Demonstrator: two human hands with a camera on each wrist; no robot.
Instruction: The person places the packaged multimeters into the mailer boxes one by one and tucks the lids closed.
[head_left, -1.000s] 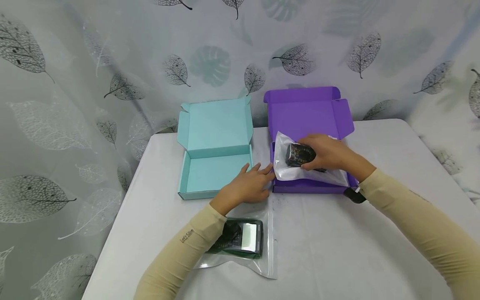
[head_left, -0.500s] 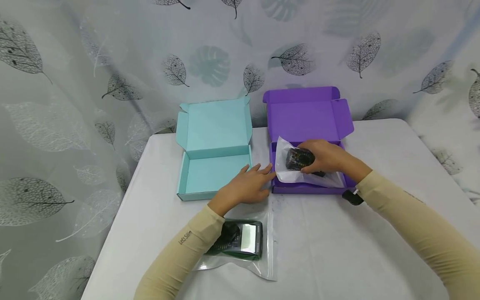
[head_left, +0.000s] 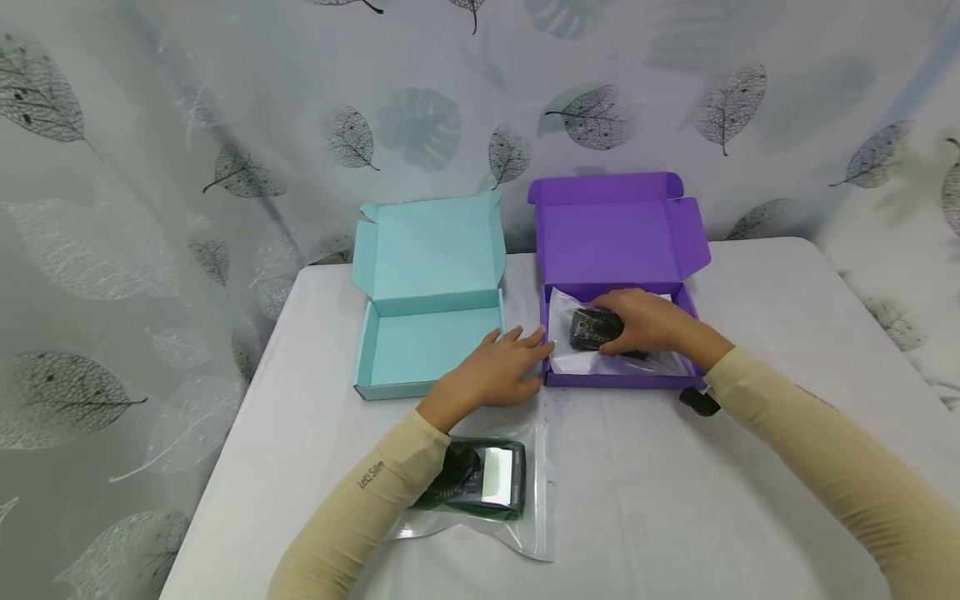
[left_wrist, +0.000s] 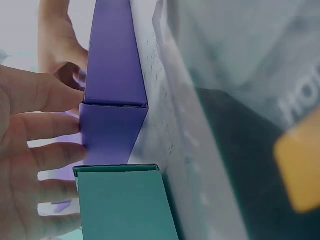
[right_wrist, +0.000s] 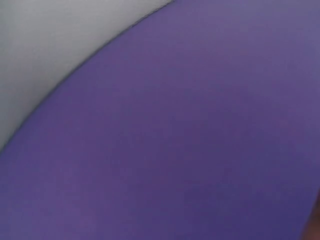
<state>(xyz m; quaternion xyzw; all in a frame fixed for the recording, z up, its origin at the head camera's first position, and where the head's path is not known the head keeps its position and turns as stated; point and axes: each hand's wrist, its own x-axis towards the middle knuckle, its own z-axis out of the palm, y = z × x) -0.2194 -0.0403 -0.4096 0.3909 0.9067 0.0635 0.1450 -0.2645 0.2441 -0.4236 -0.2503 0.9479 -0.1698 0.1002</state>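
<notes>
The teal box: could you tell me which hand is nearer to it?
Left. The left hand rests beside the teal box, at its front right corner; the right hand is over the purple box.

Dark, seemingly round device in clear plastic bag, lying inside open purple box

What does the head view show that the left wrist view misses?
Head only: the right hand gripping the bagged dark device inside the purple box, and both open lids. Left wrist only: a close look at the left fingers against the purple box's corner. Both: the left hand, the purple box, the teal box, and the second bagged device on the table.
</notes>
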